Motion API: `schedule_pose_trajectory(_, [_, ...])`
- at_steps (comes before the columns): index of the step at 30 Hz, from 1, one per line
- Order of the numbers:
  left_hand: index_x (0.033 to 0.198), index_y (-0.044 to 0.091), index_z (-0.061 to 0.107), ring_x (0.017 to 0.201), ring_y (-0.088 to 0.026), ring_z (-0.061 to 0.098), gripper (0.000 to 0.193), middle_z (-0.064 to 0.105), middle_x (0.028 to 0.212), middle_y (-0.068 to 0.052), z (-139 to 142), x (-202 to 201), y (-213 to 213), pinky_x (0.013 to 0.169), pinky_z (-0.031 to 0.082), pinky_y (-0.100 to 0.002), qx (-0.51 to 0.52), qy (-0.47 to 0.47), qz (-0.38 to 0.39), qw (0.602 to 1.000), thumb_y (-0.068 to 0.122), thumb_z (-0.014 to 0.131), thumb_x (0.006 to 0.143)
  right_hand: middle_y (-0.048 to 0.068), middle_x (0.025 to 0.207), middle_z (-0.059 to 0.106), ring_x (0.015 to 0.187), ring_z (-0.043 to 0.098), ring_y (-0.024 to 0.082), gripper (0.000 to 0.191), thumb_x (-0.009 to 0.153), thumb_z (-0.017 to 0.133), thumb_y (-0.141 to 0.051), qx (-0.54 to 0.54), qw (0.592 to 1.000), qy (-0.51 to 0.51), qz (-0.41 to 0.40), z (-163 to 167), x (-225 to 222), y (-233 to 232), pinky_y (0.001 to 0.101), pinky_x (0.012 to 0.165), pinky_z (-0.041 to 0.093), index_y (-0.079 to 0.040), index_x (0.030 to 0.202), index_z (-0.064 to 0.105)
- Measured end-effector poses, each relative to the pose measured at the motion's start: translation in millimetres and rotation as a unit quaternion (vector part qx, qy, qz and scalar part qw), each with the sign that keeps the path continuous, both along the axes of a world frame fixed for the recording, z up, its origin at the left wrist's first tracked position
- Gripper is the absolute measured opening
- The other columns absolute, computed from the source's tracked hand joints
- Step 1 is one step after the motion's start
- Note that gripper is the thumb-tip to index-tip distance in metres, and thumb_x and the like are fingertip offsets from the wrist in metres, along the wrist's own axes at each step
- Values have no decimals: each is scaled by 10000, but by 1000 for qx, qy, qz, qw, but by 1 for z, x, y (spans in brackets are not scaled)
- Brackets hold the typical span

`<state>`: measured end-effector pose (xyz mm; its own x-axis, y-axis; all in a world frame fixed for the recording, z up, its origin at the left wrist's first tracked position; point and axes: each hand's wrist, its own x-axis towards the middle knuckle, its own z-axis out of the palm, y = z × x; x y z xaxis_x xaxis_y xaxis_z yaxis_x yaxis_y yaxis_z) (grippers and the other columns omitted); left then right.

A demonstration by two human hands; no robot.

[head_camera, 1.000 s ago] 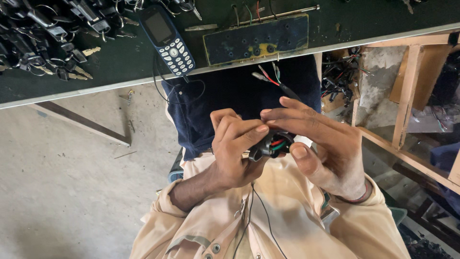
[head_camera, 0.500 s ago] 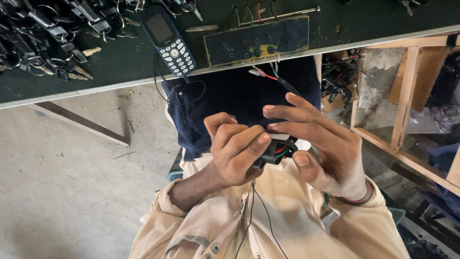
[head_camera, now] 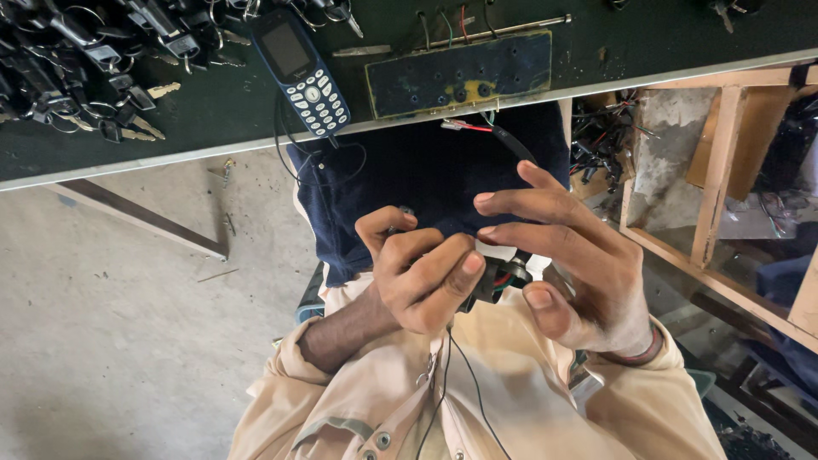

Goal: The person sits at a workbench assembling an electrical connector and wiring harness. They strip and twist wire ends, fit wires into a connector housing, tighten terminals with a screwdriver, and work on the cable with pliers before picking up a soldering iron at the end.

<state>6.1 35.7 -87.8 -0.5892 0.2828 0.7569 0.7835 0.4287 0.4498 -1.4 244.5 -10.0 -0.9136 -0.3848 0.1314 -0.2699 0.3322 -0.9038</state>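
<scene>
My left hand [head_camera: 417,277] is curled around a small black part with red and green wires [head_camera: 496,279], held over my lap. My right hand [head_camera: 567,264] sits just to the right of it, thumb and lower fingers touching the part's end while the upper fingers are spread. Thin black wires [head_camera: 456,375] hang down from the part across my beige shirt. Most of the part is hidden between the fingers.
A dark green tabletop [head_camera: 221,102] runs along the top, with a heap of keys [head_camera: 94,60] at the left, a blue push-button phone [head_camera: 300,68] and a worn dark plate with holes [head_camera: 456,75]. A wooden frame [head_camera: 716,187] stands at the right; concrete floor [head_camera: 111,341] lies at the left.
Both hands have sunk a little toward my lap. The fingers of my right hand have lifted and spread away from the part, while my left hand keeps its grip.
</scene>
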Motion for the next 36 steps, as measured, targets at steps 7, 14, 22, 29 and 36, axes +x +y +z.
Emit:
schedule_pose_trajectory(7, [1188,30,622,877,-210,601,328,683,1105,-73,2,-6,-1,856,429,-481,29,-28,-7,999,110,795,920,206,1179,709,1108,721,283,437,1079,507,-349,6,999,43,1,-11,0,-5,541,1239,417,45,1147,685])
schedule_pose_trajectory(14, [1230,17,544,998,-283,720,465,683,1077,-133,24,-12,-3,861,577,-379,125,-479,-173,852,116,809,862,162,848,686,817,671,320,311,1038,565,-216,177,976,120,-26,-15,-8,12,428,765,542,52,930,680])
schedule_pose_trajectory(22, [1112,31,528,829,-268,785,345,727,882,-115,17,-12,-11,693,586,-343,110,-537,-149,823,111,789,900,165,1048,701,924,681,295,80,1090,688,0,321,926,133,-148,-50,-117,71,410,806,527,3,1155,735])
schedule_pose_trajectory(29, [1117,44,579,831,-228,787,326,728,908,-95,27,-15,-19,694,594,-308,133,-483,-89,861,131,810,904,136,1152,588,1178,587,338,195,950,690,43,412,884,202,85,-90,-161,41,445,1015,494,-28,1126,648])
schedule_pose_trajectory(36, [960,63,653,700,-274,615,257,606,810,-73,29,-20,-32,607,458,-386,77,-363,-84,925,127,857,818,175,1106,548,1077,555,363,211,947,621,70,493,849,180,64,-75,-145,48,445,1008,467,22,1148,580])
